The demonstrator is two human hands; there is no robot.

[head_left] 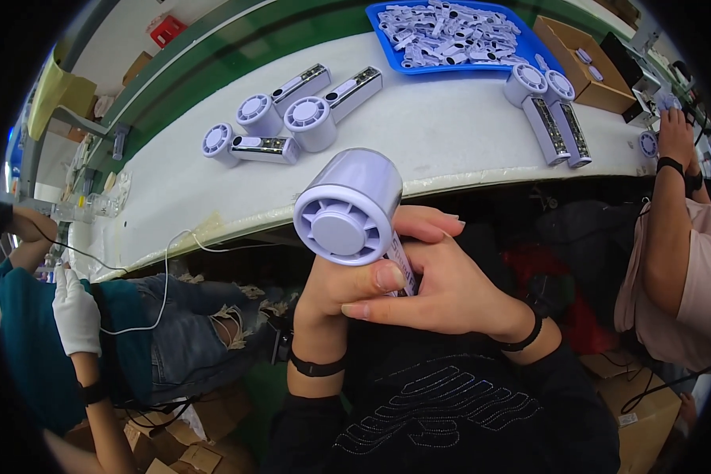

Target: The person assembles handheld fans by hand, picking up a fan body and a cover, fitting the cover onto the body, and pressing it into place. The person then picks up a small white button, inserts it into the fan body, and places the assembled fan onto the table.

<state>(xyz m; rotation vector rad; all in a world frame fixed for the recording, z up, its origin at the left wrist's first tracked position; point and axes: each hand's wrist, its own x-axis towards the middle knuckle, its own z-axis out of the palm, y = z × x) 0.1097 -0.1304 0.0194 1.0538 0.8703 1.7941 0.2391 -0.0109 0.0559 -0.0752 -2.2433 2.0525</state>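
Note:
A lilac handheld fan is held up in front of my chest, its round slatted head tilted toward me. My left hand wraps the handle just below the head, thumb lying across it. From the other side, my right hand also closes on the handle, its thumb crossing under the left thumb. Most of the handle is hidden by my fingers. Beyond, on the white table, three similar fans lie at the left with shiny handles showing inner parts. Two more fans lie at the right.
A blue tray heaped with lilac parts stands at the back, beside an open cardboard box. Co-workers sit close on both sides; the left one wears a white glove. A white cable hangs near the table's front edge.

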